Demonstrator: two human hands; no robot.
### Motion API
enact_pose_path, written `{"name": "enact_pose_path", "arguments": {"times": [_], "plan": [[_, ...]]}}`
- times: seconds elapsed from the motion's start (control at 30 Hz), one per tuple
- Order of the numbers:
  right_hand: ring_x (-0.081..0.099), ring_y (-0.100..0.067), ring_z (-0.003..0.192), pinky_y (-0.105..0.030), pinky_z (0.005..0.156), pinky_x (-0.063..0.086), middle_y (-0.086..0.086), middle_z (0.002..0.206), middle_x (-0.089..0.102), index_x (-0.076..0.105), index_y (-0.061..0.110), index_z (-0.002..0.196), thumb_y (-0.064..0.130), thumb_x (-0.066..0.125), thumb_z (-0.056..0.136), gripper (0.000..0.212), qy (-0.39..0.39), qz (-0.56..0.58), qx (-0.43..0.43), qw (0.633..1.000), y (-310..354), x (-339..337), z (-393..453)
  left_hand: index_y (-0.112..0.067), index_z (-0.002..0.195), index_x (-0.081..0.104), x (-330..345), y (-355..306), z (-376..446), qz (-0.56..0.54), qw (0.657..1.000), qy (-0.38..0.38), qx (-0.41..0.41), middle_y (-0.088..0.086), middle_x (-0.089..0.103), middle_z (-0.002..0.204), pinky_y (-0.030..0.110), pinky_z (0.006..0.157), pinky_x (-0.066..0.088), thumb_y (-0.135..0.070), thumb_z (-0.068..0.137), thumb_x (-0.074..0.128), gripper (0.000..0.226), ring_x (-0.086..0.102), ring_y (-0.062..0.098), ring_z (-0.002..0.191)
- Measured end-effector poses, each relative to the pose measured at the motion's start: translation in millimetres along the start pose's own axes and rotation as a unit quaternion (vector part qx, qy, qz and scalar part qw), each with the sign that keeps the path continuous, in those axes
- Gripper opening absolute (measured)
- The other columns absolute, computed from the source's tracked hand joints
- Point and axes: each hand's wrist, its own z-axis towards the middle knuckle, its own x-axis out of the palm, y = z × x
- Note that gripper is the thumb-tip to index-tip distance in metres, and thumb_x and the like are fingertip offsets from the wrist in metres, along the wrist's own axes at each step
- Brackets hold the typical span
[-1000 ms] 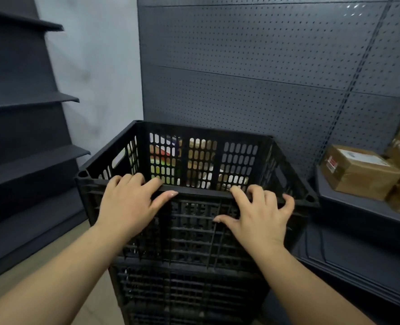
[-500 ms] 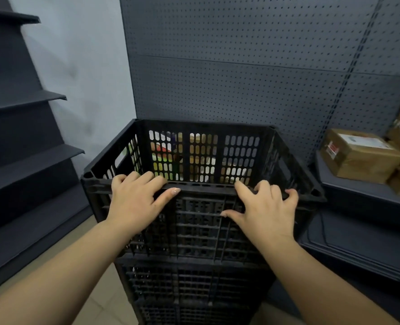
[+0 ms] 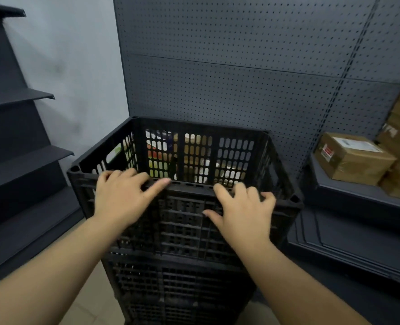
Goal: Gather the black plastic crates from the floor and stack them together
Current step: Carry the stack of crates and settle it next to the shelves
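Note:
A black slotted plastic crate (image 3: 201, 134) sits on top of a stack of black crates (image 3: 177, 277) in front of me. My left hand (image 3: 121, 195) lies over the near rim at its left part, fingers draped on the edge. My right hand (image 3: 243, 209) rests on the same near rim further right, fingers curled over it and thumb against the outer wall. Through the far wall's slots I see coloured and brown items behind the crate. The bottom of the stack is cut off by the frame.
A grey pegboard wall (image 3: 241, 78) stands right behind the stack. Dark shelves (image 3: 23, 158) run along the left. On the right, a low dark shelf (image 3: 358, 193) carries cardboard boxes (image 3: 351, 158). Beige floor tiles (image 3: 93, 299) show at the lower left of the stack.
Both hands stay on the near rim; the right fingers have shifted slightly along it. The view has drifted, so the stack sits a little further right and lower in frame.

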Motion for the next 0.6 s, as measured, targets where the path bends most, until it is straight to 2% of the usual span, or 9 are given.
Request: {"name": "enact_pose_path", "arguments": {"times": [0.1, 0.17, 0.27, 0.33, 0.4, 0.5, 0.6], "plan": [[0.053, -0.031, 0.102, -0.049, 0.085, 0.033, -0.005, 0.11, 0.057, 0.045, 0.037, 0.126, 0.06, 0.058, 0.081, 0.052, 0.034, 0.063, -0.056, 0.996, 40.4, -4.0, 19.7, -0.027, 0.086, 0.071, 1.5, 41.0, 22.2, 0.048, 0.998, 0.015, -0.044, 0.002, 0.066, 0.088, 0.041, 0.09, 0.038, -0.076, 0.08, -0.006, 0.092, 0.06, 0.028, 0.094], [0.047, -0.032, 0.114, -0.049, 0.09, 0.03, -0.006, 0.124, 0.051, 0.035, 0.035, 0.133, 0.054, 0.049, 0.091, 0.049, 0.065, 0.112, -0.08, 0.988, 67.2, 1.4, 30.4, -0.024, 0.076, 0.072, 4.0, 71.2, 32.2, 0.064, 0.996, 0.016, -0.063, 0.005, 0.067, 0.081, 0.041, 0.087, 0.039, -0.071, 0.085, 0.003, 0.084, 0.06, 0.031, 0.09], [0.046, -0.033, 0.117, -0.049, 0.092, 0.029, -0.006, 0.126, 0.05, 0.033, 0.032, 0.136, 0.05, 0.044, 0.095, 0.046, 0.099, 0.14, -0.084, 0.982, 90.1, 4.4, 43.7, -0.026, 0.058, 0.058, 9.0, 97.5, 40.1, 0.039, 0.996, 0.009, -0.076, 0.006, 0.064, 0.071, 0.044, 0.086, 0.039, -0.062, 0.084, 0.012, 0.064, 0.06, 0.034, 0.082], [0.047, -0.032, 0.116, -0.048, 0.09, 0.03, -0.006, 0.123, 0.051, 0.034, 0.031, 0.135, 0.05, 0.044, 0.095, 0.045, 0.104, 0.131, -0.086, 0.982, 93.6, 9.5, 53.7, -0.028, 0.062, 0.06, 14.3, 103.2, 45.0, 0.036, 0.995, -0.001, -0.091, 0.005, 0.065, 0.075, 0.047, 0.095, 0.036, -0.058, 0.083, 0.015, 0.059, 0.061, 0.033, 0.087], [0.053, -0.032, 0.107, -0.047, 0.084, 0.034, -0.005, 0.114, 0.055, 0.041, 0.031, 0.129, 0.053, 0.051, 0.091, 0.045, 0.074, 0.111, -0.094, 0.987, 94.3, 17.7, 61.6, -0.027, 0.071, 0.069, 21.1, 102.6, 47.9, 0.045, 0.993, -0.013, -0.113, 0.002, 0.066, 0.079, 0.047, 0.1, 0.032, -0.055, 0.083, 0.016, 0.061, 0.06, 0.03, 0.091], [0.062, -0.027, 0.068, -0.04, 0.062, 0.041, -0.002, 0.077, 0.062, 0.065, 0.03, 0.1, 0.056, 0.079, 0.063, 0.047, -0.001, 0.078, -0.11, 0.991, 94.6, 27.0, 66.6, -0.026, 0.071, 0.072, 28.1, 97.6, 48.4, 0.036, 0.989, -0.055, -0.129, -0.002, 0.065, 0.076, 0.049, 0.1, 0.031, -0.049, 0.086, 0.022, 0.057, 0.061, 0.027, 0.089], [0.06, -0.025, 0.058, -0.036, 0.057, 0.04, -0.001, 0.069, 0.06, 0.069, 0.028, 0.095, 0.055, 0.083, 0.058, 0.048, -0.017, 0.084, -0.125, 0.988, 92.6, 38.2, 66.6, -0.026, 0.072, 0.073, 35.2, 99.2, 45.5, 0.009, 0.987, -0.091, -0.133, -0.005, 0.067, 0.08, 0.052, 0.105, 0.028, -0.047, 0.088, 0.026, 0.054, 0.06, 0.024, 0.095]]}}
